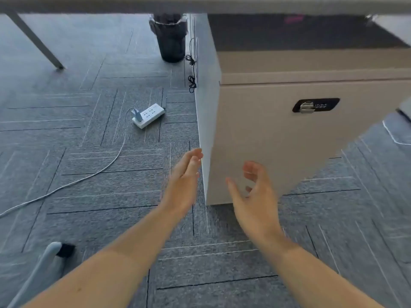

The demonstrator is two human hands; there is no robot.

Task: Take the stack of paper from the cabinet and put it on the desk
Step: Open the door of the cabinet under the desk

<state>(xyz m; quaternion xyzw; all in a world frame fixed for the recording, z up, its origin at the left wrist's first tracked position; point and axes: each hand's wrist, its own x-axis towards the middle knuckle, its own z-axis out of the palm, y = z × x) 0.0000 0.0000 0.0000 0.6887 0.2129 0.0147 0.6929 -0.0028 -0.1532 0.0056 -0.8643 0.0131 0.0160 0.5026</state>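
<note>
A beige low cabinet (278, 138) stands on the carpet under the desk, its front closed, with a dark recessed handle and a metal lock (314, 105) high on the right of the front. No stack of paper is visible. My left hand (185, 181) is open, fingers together, reaching toward the cabinet's near left corner edge. My right hand (253, 196) is open with fingers curled, in front of the cabinet's lower front, holding nothing. The desk's edge (200, 5) runs across the top of the view.
A white power strip (148, 115) with a cable lies on the grey carpet to the left. A black waste bin (171, 37) stands behind the cabinet's left side, with cords hanging beside it. A desk leg (35, 41) slants at the far left. A chair base (44, 267) sits at the bottom left.
</note>
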